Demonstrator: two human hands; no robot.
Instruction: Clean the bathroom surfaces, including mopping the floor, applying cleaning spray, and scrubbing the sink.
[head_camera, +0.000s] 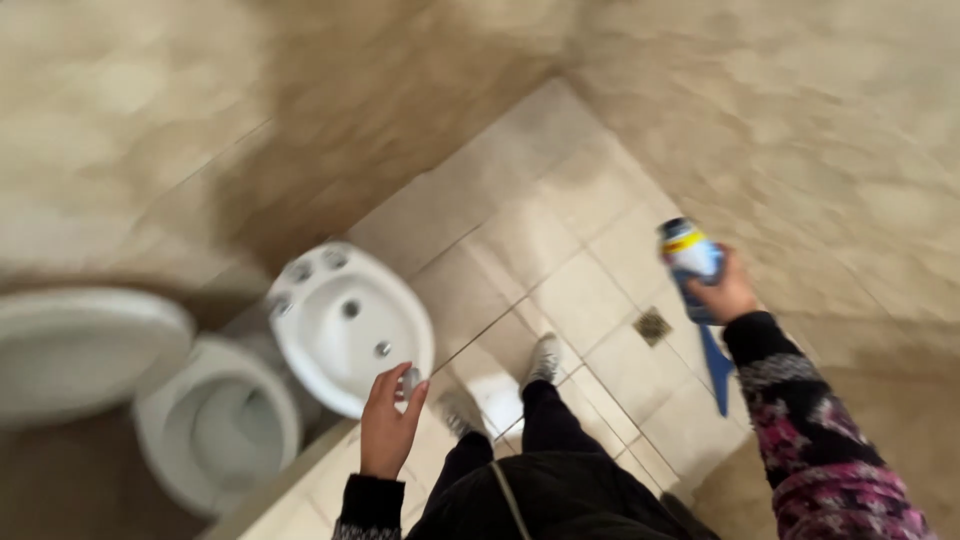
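Head view: right hand (722, 293) grips blue-and-white spray can (691, 256); left hand (388, 420) pinches small grey cap (410, 380) above white ceramic bidet (350, 325); keep can upright

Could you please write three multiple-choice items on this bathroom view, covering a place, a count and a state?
1. What does the right hand hold?
A. a spray can
B. a towel
C. a brush

2. How many shoes show on the floor tiles?
A. one
B. two
C. four

3. How is the toilet lid?
A. shut
B. missing
C. raised

Answers:
1 A, its fingers wrap the can.
2 B, a left shoe and a right shoe.
3 C, the bowl lies open.
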